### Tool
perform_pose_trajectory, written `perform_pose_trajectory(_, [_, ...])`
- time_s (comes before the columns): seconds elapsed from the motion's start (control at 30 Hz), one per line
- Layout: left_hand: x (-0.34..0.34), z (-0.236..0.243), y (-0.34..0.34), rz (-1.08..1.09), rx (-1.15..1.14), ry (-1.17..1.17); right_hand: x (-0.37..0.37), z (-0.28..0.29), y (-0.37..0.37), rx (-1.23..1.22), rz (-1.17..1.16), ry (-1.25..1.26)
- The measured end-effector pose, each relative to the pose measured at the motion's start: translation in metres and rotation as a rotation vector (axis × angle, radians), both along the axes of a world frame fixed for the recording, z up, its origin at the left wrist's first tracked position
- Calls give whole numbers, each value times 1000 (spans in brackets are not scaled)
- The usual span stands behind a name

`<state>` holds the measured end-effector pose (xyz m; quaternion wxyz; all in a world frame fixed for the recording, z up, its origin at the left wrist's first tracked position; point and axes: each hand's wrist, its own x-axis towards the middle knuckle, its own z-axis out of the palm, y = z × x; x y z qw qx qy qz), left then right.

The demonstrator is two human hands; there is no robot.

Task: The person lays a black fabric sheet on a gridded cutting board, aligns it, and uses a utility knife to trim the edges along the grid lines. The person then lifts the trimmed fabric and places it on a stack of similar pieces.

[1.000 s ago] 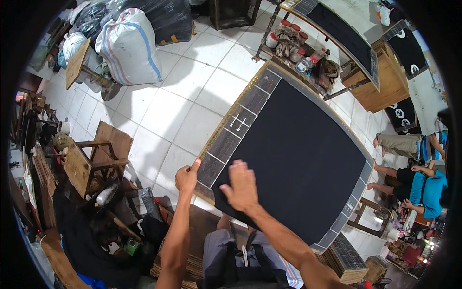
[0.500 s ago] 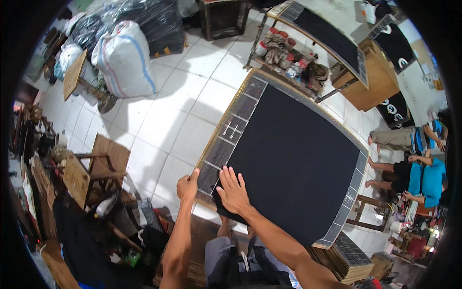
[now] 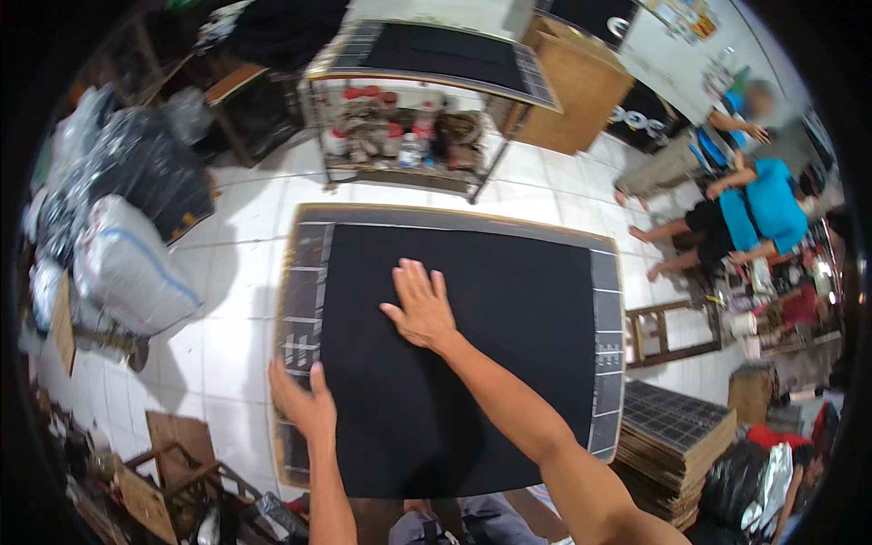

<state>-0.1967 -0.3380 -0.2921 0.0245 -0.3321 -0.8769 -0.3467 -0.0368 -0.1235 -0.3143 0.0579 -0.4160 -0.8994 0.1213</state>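
A black cloth panel (image 3: 509,363) lies spread on a dark board (image 3: 300,259) with white grid marks along its left and right margins. My right hand (image 3: 421,307) rests palm down on the cloth, left of its middle, fingers stretched and slightly spread. At the board's left margin is my left hand (image 3: 304,400), its thumb apart from the fingers and its palm toward the edge; nothing shows in it. Whether the left hand presses on the board or hovers beside it, I cannot tell.
Beyond the board stands a metal-legged table (image 3: 318,68) with black cloth on top and bottles on its shelf. A stack of boards (image 3: 677,436) is at the right. Two people (image 3: 767,209) are farther right. A white sack (image 3: 127,263) and a wooden chair (image 3: 177,472) stand left.
My view has turned, so the board now appears squarer before me. My right hand has moved from the cloth's left edge farther in. My left hand has loosened from the board's edge.
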Motion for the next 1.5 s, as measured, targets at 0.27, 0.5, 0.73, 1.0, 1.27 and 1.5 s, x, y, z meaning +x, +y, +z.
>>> perform_pose_trajectory(0.27, [91,-18,233,-592,-496,211,161,3,119,44,-294,-33])
perform_pose_trajectory(0.5, [93,-30,231,-609,-413,338,273,-1,131,61,-855,99])
perform_pose_trajectory(0.73, [88,-37,232,-615,-498,392,330,2,-129,-162,-1057,7])
perform_pose_trajectory(1.0, [81,-51,235,-598,-500,400,332,19,-119,-157,-1109,57])
perform_pose_trajectory(1.27, [77,-50,237,-603,-549,414,357,26,-171,-265,-1016,9])
perform_pose_trajectory(1.5, [86,-41,234,-600,-516,374,328,0,-88,1,-839,58])
